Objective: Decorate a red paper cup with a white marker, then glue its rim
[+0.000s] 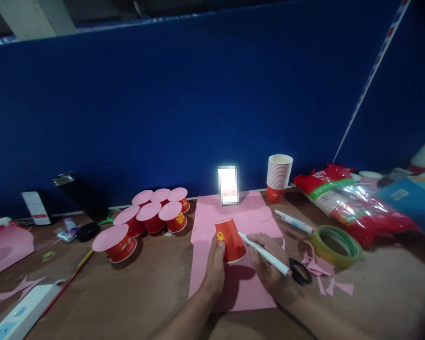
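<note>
A red paper cup (230, 240) stands upside down on a pink paper sheet (233, 288) in the middle of the table. My left hand (215, 269) wraps its left side and holds it in place. My right hand (269, 271) grips a white pen (265, 254) whose tip touches the paper at the cup's right rim. Black scissors (300, 272) lie just right of that hand.
Several red cups capped with pink paper discs (148, 219) stand to the left. A cup stack (278, 177), a second pen (293, 221), a tape roll (336, 240), pink scraps (322, 276), a bagged cup pack (354, 203) lie right. A power strip (17, 314) sits front left. A blue wall stands behind.
</note>
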`<move>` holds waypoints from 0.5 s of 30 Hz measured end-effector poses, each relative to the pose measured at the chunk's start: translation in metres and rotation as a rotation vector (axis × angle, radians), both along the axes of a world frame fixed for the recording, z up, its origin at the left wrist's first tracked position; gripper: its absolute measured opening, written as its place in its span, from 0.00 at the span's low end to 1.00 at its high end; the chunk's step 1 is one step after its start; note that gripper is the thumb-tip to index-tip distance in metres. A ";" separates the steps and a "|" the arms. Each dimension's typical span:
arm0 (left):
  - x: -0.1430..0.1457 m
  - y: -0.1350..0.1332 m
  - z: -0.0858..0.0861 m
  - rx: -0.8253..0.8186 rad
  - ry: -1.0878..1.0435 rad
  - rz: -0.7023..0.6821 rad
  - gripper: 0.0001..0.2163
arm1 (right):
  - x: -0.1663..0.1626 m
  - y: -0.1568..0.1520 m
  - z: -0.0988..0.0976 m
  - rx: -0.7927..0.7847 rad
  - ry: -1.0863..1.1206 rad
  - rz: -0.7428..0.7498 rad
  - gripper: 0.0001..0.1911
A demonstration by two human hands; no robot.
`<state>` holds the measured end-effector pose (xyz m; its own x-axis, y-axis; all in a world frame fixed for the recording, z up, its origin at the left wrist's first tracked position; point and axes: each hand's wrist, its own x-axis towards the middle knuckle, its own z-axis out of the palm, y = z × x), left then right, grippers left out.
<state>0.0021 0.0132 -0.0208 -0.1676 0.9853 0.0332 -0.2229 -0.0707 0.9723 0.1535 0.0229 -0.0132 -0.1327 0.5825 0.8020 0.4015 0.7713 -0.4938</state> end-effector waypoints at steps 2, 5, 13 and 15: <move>0.001 -0.001 0.004 -0.017 -0.001 -0.014 0.19 | 0.000 0.000 -0.001 -0.008 0.000 0.007 0.11; 0.002 -0.004 0.011 -0.061 -0.006 -0.029 0.17 | 0.000 0.000 -0.001 -0.025 -0.008 0.003 0.10; 0.005 -0.009 0.020 -0.124 -0.040 -0.017 0.15 | 0.001 -0.002 0.005 -0.062 -0.030 0.007 0.08; 0.005 -0.008 0.019 -0.114 -0.054 -0.032 0.15 | 0.001 -0.002 0.006 -0.060 -0.037 0.003 0.08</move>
